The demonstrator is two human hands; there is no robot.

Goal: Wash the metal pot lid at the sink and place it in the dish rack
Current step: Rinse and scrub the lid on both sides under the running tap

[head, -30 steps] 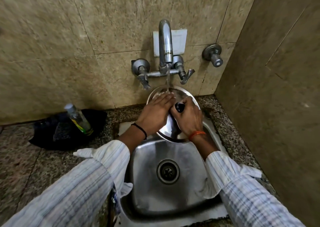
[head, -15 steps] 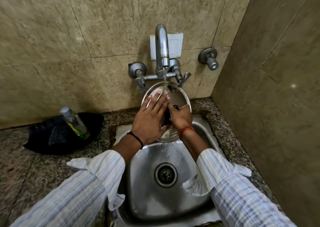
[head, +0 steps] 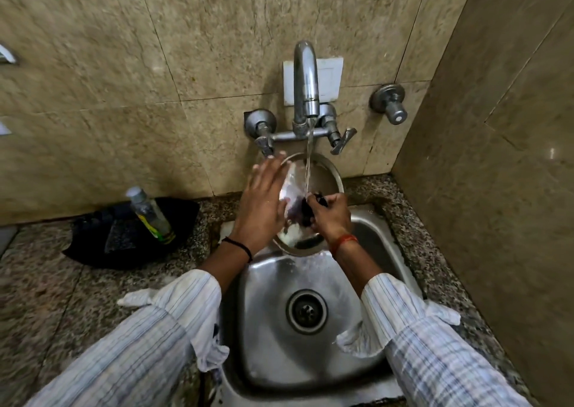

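While water runs, round steel lid (head: 323, 177) | left hand (head: 264, 201) spread flat on it | right hand (head: 329, 214) pinching black knob (head: 310, 206)

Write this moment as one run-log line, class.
phase: rinsing | lid: tilted under running tap, over sink | right hand: grips lid's black knob | left hand: flat on lid | rack: not in view
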